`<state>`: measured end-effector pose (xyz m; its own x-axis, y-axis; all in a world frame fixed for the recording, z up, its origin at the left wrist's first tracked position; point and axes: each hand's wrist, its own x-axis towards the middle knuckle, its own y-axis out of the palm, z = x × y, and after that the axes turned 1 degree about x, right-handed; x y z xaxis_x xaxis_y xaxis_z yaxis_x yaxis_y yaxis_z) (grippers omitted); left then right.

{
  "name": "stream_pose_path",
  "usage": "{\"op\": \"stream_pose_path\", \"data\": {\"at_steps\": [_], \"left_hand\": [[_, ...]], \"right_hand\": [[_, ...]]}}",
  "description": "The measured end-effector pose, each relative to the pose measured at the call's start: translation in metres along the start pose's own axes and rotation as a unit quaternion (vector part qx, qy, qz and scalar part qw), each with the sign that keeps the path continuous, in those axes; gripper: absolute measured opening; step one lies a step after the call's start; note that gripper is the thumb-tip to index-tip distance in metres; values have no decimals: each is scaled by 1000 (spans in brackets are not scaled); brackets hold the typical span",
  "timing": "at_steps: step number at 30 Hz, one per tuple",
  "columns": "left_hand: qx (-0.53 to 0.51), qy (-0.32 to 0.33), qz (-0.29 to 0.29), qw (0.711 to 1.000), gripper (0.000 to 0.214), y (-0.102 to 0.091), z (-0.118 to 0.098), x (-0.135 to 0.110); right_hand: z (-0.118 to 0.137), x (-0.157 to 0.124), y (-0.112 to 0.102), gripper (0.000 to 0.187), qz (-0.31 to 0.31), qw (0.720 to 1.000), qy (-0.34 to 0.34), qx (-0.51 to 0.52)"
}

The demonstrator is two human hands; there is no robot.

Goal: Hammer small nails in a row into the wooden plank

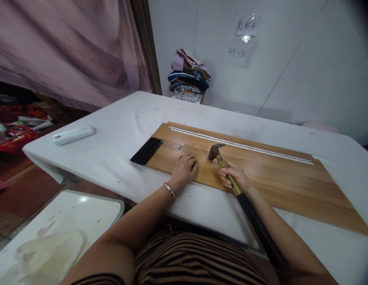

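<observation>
My right hand (235,177) is wrapped around the yellow-green part of a claw hammer's (252,213) handle, close to its dark rusty head. The black grip of the handle slants back toward my body along my forearm. The hammer head is low over a brown wooden board (279,186); I cannot tell whether it touches the surface. Resting on the board's near edge, my left hand (184,169) has its fingers loosely bent and nothing visible in them. Just beyond those fingers lies a small pile of nails (179,146).
Two white measuring strips (243,145) run along the board's far side. A black phone (146,151) overlaps the board's left end. On the white table (118,118) lies a white handle-like object (73,135). Folded cloths (189,77) are stacked by the wall. A white stool (91,208) stands at lower left.
</observation>
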<state>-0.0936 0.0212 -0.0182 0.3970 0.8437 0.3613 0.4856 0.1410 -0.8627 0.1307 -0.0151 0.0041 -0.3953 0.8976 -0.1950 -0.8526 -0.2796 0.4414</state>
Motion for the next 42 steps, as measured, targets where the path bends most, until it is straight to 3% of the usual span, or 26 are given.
{"op": "stream_pose_path", "data": {"at_steps": [42], "left_hand": [[30, 20, 16, 999, 15, -1, 0, 1]], "right_hand": [[-1, 0, 0, 46, -5, 1000, 3, 3]]}}
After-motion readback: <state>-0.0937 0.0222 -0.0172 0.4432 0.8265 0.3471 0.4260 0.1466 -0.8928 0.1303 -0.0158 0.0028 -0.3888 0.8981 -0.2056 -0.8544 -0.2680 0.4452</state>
